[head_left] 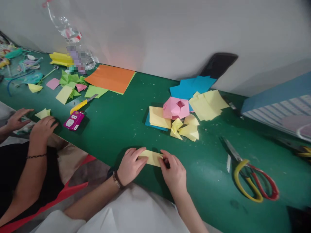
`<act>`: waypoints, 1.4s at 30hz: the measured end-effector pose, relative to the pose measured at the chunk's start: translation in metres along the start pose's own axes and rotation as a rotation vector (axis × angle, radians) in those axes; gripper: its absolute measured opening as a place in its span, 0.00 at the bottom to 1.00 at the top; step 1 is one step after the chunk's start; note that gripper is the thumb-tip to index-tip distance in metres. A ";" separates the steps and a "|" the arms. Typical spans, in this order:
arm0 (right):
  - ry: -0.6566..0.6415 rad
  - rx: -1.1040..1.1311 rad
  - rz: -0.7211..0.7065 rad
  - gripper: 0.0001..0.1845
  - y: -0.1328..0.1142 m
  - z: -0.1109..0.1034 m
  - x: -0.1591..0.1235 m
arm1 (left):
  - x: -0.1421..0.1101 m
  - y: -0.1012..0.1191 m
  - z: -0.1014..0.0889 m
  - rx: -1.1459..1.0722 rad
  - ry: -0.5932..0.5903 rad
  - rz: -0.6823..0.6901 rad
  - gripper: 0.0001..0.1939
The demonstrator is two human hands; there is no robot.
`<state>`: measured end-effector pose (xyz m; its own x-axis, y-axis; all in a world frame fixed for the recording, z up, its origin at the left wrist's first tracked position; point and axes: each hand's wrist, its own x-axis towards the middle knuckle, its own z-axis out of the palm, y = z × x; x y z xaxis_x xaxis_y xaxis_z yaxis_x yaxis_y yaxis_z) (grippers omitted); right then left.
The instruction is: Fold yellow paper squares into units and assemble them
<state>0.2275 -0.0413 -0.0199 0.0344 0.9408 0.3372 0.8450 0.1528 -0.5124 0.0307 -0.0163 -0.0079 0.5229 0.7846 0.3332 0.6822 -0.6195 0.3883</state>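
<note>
A pale yellow strip of folded paper (153,158) lies between my hands near the front edge of the green table. My left hand (131,165) grips its left end, thumb and fingers closed on it. At the other end, my right hand (174,171) pinches the paper between thumb and fingertips. Just beyond are a pink folded paper piece (174,108) with a hole in its side, several yellow folded pieces (188,129) and a stack of yellow paper (159,117) on blue paper.
Scissors (245,178) with yellow and red handles lie at right. Blue sheets (191,87), yellow sheets (210,103) and a black phone (220,64) are by the wall. At left are a yellow cutter (79,106), a purple box (74,121) and a co-worker's hands (43,129).
</note>
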 end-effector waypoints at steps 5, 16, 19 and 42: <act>-0.024 0.027 0.045 0.12 -0.001 -0.002 0.001 | 0.001 0.000 0.000 -0.004 -0.010 -0.028 0.08; -0.025 -0.015 0.080 0.11 -0.005 -0.001 0.003 | 0.005 -0.002 -0.001 -0.029 -0.010 -0.028 0.08; -0.016 -0.029 0.079 0.10 -0.006 -0.002 0.004 | 0.006 -0.002 -0.002 -0.042 -0.005 -0.029 0.08; -0.040 -0.009 0.103 0.08 -0.006 -0.003 0.004 | 0.009 -0.002 -0.005 -0.023 -0.084 -0.026 0.09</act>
<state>0.2241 -0.0390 -0.0129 0.1003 0.9628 0.2510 0.8429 0.0518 -0.5356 0.0313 -0.0078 -0.0012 0.5472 0.7990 0.2496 0.6845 -0.5987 0.4160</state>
